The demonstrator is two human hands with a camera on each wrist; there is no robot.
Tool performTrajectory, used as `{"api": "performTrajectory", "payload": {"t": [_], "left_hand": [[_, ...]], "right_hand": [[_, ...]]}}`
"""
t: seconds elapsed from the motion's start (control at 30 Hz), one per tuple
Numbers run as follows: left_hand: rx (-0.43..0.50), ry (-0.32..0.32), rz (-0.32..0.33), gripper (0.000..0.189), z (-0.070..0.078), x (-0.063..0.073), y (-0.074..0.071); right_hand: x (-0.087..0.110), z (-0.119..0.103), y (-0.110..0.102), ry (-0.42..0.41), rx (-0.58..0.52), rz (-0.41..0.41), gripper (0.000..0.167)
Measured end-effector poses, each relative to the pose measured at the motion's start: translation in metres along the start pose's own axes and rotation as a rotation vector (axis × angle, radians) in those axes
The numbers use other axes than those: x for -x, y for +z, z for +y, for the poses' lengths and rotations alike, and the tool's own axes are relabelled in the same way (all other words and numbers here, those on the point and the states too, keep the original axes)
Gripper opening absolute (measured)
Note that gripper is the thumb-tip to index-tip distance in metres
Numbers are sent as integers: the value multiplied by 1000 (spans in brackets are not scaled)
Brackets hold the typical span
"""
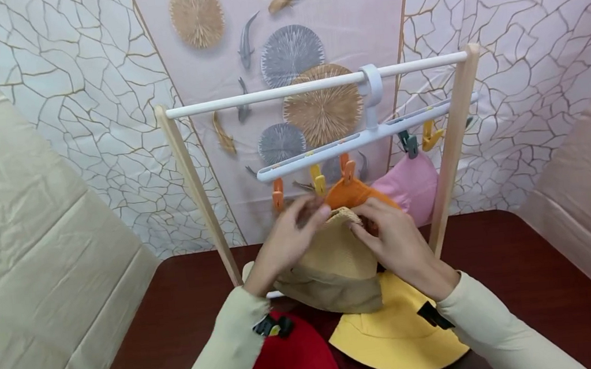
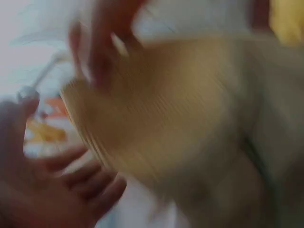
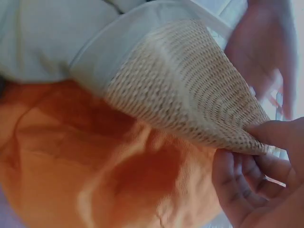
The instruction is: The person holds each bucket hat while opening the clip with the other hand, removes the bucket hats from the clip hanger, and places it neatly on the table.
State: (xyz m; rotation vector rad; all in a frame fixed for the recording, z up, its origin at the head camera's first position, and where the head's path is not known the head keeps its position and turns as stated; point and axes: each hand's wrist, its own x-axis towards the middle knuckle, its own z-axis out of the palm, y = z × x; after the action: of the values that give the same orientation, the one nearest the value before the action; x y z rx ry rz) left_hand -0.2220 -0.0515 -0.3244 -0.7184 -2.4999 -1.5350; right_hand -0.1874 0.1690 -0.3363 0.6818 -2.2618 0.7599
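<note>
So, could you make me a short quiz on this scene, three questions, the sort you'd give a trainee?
1. Which hand pinches the woven straw hat, left or right?
2. True or false: the clip above the pink hat is white.
3. Which other hat shows beside the yellow bucket hat in the head view?
A) a blue one
B) a red one
C) a green one

Key:
1. The right hand; its fingers pinch the hat's crown.
2. False; it is dark green.
3. B, the red hat.
</note>
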Motion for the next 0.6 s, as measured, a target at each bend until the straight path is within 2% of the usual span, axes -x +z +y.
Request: {"api": "performTrajectory", "payload": {"t": [0.07, 0.13, 0.23, 0.3, 0.37, 0.4, 0.47, 0.53, 0.6], "left_hand": [[-151, 53, -88, 58, -17, 8, -10], [-216, 63, -136, 56, -34, 18, -18], [-203, 25, -141, 49, -56, 32, -29], [-159, -7, -103, 50, -65, 37, -34], [-53, -58, -76, 58, -72, 41, -38], [45, -93, -79, 62, -75, 43, -39], [257, -172, -110, 71, -82, 47, -39], [452, -258, -159, 71, -89, 52, -37], [559, -322, -204, 63, -96, 56, -36]], "right_hand": [[4, 2, -6, 22, -13, 48, 12], [11, 3, -12, 60, -34, 80, 14], [21, 3, -18, 130, -92, 102, 13], [26, 4, -21, 177, -135, 110, 12], [30, 5, -24, 231, -168, 111, 10], [32, 5, -25, 265, -204, 110, 10], [36, 7, -27, 340, -285, 96, 10], [39, 8, -25, 422, -396, 67, 16], [43, 8, -21, 494, -530, 29, 22]]}}
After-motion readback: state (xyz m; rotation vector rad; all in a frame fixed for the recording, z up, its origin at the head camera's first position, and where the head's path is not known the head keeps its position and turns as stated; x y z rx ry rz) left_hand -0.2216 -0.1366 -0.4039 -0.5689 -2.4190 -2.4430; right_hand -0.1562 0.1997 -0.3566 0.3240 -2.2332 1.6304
